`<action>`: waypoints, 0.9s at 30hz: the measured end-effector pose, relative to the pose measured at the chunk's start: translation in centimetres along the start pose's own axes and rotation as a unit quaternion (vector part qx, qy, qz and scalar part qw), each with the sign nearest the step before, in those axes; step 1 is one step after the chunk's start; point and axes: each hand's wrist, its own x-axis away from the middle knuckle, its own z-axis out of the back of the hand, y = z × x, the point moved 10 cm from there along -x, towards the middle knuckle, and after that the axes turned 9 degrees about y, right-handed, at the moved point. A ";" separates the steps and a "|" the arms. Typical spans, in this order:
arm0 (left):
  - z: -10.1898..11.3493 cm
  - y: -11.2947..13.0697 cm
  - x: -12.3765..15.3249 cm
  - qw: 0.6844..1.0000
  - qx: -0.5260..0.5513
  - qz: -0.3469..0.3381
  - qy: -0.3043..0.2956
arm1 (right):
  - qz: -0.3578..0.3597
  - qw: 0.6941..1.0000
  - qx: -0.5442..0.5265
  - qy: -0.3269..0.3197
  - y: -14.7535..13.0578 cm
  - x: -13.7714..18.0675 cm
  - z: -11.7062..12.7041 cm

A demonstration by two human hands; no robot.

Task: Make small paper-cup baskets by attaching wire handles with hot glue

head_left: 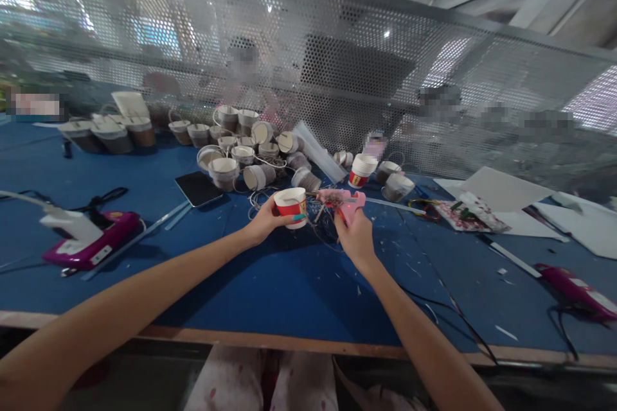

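Observation:
My left hand [266,221] is closed around a red and white paper cup [292,209], held tilted above the blue table. In my right hand [357,239] is a pink hot glue gun [348,203], its nozzle pointing left at the cup's rim side. Whether the nozzle touches the cup, I cannot tell. A long clear glue stick [395,206] sticks out of the gun's back end. Beneath and beside the cup lies a loose tangle of thin cord [260,202]. Behind my hands stands a stack of similar paper cups [362,170].
Many cord-wrapped little buckets [224,173] with handles are heaped at the back. A black phone [198,189] lies left of centre. Purple power strips [94,241] rest at both sides. White sheets [496,189] and a packet are at right. A perforated metal screen [289,45] closes the back.

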 end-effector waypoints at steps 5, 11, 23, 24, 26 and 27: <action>0.0 0.0 0.0 1.000 0.005 0.008 0.000 | -0.009 1.000 0.005 -0.007 0.2 0.0 -0.1; 0.1 -0.2 0.0 1.000 0.013 0.008 -0.006 | -0.018 1.000 0.006 -0.018 0.5 0.0 -0.3; -0.4 0.2 0.5 0.999 0.041 0.032 -0.013 | -0.010 1.000 0.011 -0.005 0.7 0.0 -0.2; -0.5 0.2 0.6 0.998 0.044 0.035 -0.016 | -0.008 1.000 0.011 -0.003 0.6 0.0 -0.2; -0.5 0.0 0.6 0.998 0.050 0.041 -0.020 | -0.007 1.000 0.012 -0.003 0.7 0.0 -0.2; -0.5 -0.1 0.6 0.997 0.053 0.044 -0.022 | -0.007 1.000 0.012 -0.005 0.7 0.0 -0.3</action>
